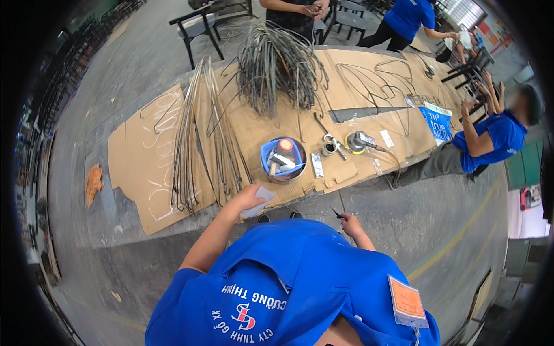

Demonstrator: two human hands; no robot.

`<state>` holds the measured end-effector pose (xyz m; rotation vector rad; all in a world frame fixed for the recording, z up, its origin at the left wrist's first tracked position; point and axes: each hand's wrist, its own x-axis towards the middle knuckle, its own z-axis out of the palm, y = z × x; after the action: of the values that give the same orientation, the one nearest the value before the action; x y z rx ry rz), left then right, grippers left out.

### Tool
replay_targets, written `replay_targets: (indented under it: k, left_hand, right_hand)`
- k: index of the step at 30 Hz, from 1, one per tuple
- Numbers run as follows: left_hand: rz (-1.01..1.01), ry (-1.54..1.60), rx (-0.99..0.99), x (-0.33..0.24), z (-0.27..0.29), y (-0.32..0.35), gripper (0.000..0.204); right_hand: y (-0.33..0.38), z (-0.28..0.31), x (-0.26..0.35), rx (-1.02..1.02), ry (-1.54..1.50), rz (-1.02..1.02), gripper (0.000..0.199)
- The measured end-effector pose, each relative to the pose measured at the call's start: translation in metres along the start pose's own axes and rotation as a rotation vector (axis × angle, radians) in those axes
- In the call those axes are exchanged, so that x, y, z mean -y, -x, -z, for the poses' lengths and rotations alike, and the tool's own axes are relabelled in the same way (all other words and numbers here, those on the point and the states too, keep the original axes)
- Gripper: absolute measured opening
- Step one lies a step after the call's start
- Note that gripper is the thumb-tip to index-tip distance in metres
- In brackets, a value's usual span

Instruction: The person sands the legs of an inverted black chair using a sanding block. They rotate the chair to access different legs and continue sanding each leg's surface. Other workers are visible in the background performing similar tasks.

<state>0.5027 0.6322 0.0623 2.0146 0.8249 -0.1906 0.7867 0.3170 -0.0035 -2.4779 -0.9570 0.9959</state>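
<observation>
Left hand (pixel 248 198) forward, bare forearm (pixel 214 242) outstretched; right hand (pixel 350 224) curled, farther back; both hands well apart

Pale sheet (pixel 259 203): thin, whitish-grey, straight-edged; held in the left hand (pixel 247 198), partly covered by it.
Dark pointed tool (pixel 336 213): slim, blackish, tapering; held in the right hand (pixel 350 224), tip directed forward and leftward; exact kind too small to tell.
</observation>
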Motion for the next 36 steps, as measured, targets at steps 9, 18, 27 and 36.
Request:
replay_targets:
  k: [9, 18, 27, 36]
  left_hand:
    - [0.011, -0.073, 0.012, 0.013, -0.007, -0.002, 0.045]
    - [-0.101, 0.198, -0.077, -0.015, -0.016, 0.003, 0.038]
    - [-0.270, 0.537, 0.090, -0.105, -0.068, -0.030, 0.034]
    - [-0.033, 0.195, -0.306, -0.024, -0.027, -0.122, 0.024]
  right_hand:
    - [0.008, -0.001, 0.009, 0.008, -0.041, -0.014, 0.025]
    - [0.016, 0.015, 0.050, 0.007, -0.163, 0.068, 0.026]
    - [0.020, 0.038, 0.146, -0.081, -0.604, 0.275, 0.020]
    - [0.021, 0.033, 0.061, -0.454, -0.589, 0.151, 0.018]
